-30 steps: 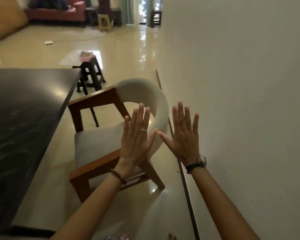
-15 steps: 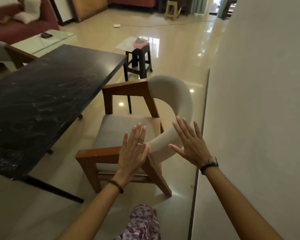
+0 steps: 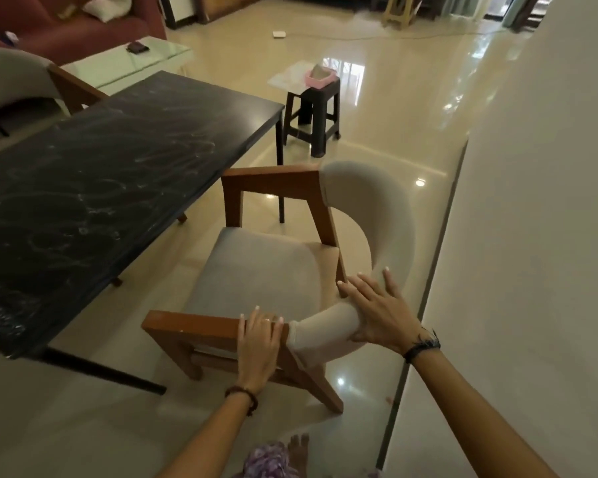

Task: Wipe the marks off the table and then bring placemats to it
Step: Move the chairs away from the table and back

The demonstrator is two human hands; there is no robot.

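Note:
The black table (image 3: 94, 188) on the left carries whitish scribbled marks across its top. Beside its near right corner stands a wooden armchair (image 3: 270, 270) with a grey seat and a curved grey backrest. My left hand (image 3: 259, 346) grips the chair's near wooden armrest, fingers curled over its top. My right hand (image 3: 377, 312) lies flat on the padded backrest, fingers spread. No placemats or cloth show in the view.
A white wall (image 3: 532, 236) runs along the right, close behind the chair. A dark plastic stool (image 3: 311, 115) with a pink tub on it stands beyond the table. A second chair (image 3: 18, 84), a glass coffee table (image 3: 125, 63) and a red sofa are at far left.
Both hands came down from mid-air onto the chair: the left onto the armrest, the right onto the backrest. The view turned left, bringing more of the marked table into sight.

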